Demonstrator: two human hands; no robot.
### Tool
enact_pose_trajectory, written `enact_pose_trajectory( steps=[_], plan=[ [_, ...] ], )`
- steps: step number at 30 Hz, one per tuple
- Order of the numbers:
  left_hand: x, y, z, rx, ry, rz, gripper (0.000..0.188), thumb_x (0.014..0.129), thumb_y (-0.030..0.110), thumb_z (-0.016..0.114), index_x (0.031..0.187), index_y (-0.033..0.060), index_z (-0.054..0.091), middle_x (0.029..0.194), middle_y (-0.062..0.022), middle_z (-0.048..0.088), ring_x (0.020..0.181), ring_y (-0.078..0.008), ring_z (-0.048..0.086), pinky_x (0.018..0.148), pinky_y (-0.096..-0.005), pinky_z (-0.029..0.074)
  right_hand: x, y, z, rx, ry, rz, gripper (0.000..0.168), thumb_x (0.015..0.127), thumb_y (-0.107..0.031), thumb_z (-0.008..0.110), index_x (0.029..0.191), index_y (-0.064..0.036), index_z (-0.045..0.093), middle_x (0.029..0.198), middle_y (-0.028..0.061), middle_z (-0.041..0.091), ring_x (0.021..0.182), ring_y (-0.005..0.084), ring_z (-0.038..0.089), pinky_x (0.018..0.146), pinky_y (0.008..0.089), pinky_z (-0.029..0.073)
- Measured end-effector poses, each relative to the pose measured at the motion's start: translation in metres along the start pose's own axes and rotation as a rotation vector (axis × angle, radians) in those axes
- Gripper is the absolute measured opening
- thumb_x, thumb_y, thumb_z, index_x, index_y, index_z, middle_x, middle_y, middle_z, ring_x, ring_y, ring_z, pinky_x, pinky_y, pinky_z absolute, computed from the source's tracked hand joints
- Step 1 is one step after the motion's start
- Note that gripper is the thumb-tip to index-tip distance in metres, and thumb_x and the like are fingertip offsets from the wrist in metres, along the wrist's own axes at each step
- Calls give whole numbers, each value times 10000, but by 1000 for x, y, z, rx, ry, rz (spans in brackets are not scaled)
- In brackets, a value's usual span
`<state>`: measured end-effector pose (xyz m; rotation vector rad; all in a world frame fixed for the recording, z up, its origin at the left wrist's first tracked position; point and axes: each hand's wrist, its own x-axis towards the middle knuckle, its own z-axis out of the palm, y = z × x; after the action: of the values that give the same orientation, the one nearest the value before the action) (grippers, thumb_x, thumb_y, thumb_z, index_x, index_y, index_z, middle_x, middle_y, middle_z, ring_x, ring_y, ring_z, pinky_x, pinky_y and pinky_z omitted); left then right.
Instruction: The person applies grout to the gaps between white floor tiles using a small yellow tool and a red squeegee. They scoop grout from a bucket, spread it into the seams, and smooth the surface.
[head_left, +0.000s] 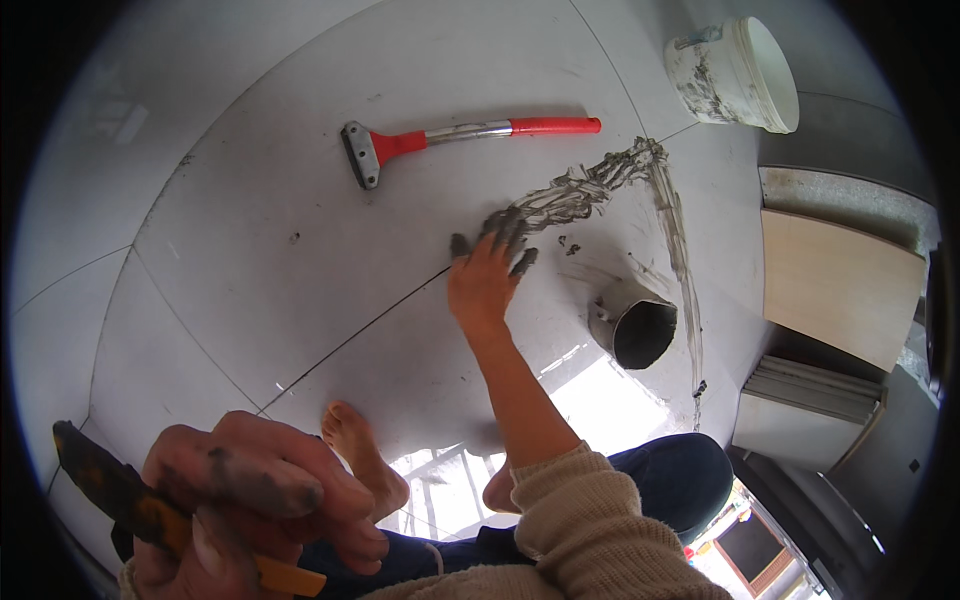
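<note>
My right hand (484, 277) reaches down to the pale floor tiles (390, 300). Its fingers are spread, coated in dark grey paste, and touch a smeared tile joint. The smear of grey paste (577, 191) runs from the fingertips to a corner, and a second strip of paste (679, 247) comes back down from there. Close to the camera at lower left, my left hand (247, 487) grips a yellow-handled tool (169, 525). Dark paste covers much of that tool, so its exact kind is unclear. Smudges of paste mark the left fingers too.
A red-handled floor scraper (469, 135) lies beyond the right hand. Right of that hand is a stained open cylindrical container (645, 334). A paste-streaked white bucket (731, 75) is at upper right. Along the right edge are a pale board (840, 285) and stacked panels (810, 409).
</note>
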<state>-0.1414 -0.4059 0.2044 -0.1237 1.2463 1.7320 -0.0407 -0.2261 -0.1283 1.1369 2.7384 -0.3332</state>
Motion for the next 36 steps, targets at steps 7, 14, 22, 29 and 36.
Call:
enact_pose_trajectory(
  steps=[7,14,22,29,36],
  plan=[
    [2,1,1,-30,-5,-25,342,963,308,440,1126,21,530,1049,-147,542,836,-195,564,697,-311,498,-9,0,-1,-25,74,-106,592,929,-309,368,1386,48,254,1451,232,241,1369,346,180,1104,525,80],
    [-4,-10,10,-30,334,-59,345,954,340,423,1091,34,504,872,-117,543,667,-220,566,552,-367,517,10,23,-14,41,-148,160,622,898,-292,409,1397,37,237,1455,224,240,1355,358,235,1100,514,155],
    [11,-7,0,2,-52,-50,267,965,272,445,1134,86,536,1013,-119,528,833,-196,558,686,-321,503,188,142,-45,321,345,123,424,858,-148,428,1177,131,410,1195,320,479,1108,476,436,966,486,349],
    [9,-9,11,-4,208,-64,300,966,304,419,1106,62,527,934,-116,539,735,-210,565,615,-346,514,186,122,-47,198,344,-73,273,802,-83,452,1010,62,555,1128,265,532,1056,419,488,926,460,390],
    [16,-17,8,120,194,-7,371,967,339,364,1061,1,485,773,-111,549,547,-238,559,468,-388,504,66,54,-17,280,222,-68,375,790,-38,496,1146,77,469,1155,262,458,1043,434,470,891,462,423]
  ],
)
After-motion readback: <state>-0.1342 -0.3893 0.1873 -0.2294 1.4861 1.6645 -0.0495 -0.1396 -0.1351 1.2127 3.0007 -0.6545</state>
